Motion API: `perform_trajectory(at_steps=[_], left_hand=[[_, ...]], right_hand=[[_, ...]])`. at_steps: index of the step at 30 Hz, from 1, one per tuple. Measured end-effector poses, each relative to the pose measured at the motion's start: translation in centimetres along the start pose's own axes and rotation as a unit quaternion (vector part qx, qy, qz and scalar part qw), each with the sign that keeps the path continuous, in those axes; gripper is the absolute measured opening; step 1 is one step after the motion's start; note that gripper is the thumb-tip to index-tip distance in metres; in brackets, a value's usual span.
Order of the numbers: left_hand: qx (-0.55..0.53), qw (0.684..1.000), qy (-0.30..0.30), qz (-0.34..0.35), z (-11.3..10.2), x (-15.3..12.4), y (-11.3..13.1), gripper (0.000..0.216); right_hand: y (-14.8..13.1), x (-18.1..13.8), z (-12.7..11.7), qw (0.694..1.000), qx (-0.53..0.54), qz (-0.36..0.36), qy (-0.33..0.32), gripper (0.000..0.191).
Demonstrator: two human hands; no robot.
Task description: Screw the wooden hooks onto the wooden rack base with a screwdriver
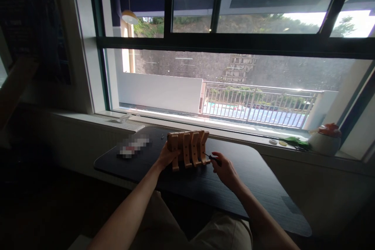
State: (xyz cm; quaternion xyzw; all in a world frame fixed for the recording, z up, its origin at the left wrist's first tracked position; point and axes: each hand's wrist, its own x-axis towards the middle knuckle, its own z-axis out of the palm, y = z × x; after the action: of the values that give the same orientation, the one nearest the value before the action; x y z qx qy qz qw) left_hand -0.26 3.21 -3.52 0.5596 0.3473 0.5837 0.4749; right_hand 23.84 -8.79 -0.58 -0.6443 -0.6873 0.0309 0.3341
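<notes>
A wooden rack (187, 149) with several upright slats, each hooked at its lower end, stands on the dark table (243, 187). My left hand (167, 156) grips the rack at its left end, the thumb across the front of a slat. In my right hand (225, 168) is a screwdriver (215, 159) with a dark handle, the fingers closed round it. Its thin shaft points left, and the tip is at the rightmost slat. Whether the tip sits in a screw is too small to tell.
A blurred-out packet (133, 146) lies at the table's left. Small bits, perhaps screws (163, 137), lie behind the rack. On the windowsill at right stand a white pot (325, 140) and a green item (295, 141). A person's arm (17, 82) shows at far left.
</notes>
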Motion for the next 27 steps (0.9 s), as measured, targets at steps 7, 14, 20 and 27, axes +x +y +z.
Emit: perform_trajectory(at_steps=[7,14,20,27], left_hand=[[-0.001,1.0,0.007,0.0,0.0,-0.1,0.1,0.055],[-0.004,1.0,0.009,0.0,0.0,-0.2,0.3,0.056],[0.004,1.0,0.025,-0.003,0.2,-0.4,1.0,0.055],[0.019,0.999,0.029,0.001,0.1,-0.4,0.8,0.05]], right_hand=[[-0.2,-0.5,-0.6,0.994,-0.076,-0.08,0.025,0.026],[-0.5,-0.7,-0.3,0.989,-0.124,-0.08,0.028,0.022],[-0.4,-1.1,1.2,0.991,-0.113,0.003,0.073,0.024],[-0.5,-1.4,1.8,0.988,-0.119,0.024,0.092,0.025]])
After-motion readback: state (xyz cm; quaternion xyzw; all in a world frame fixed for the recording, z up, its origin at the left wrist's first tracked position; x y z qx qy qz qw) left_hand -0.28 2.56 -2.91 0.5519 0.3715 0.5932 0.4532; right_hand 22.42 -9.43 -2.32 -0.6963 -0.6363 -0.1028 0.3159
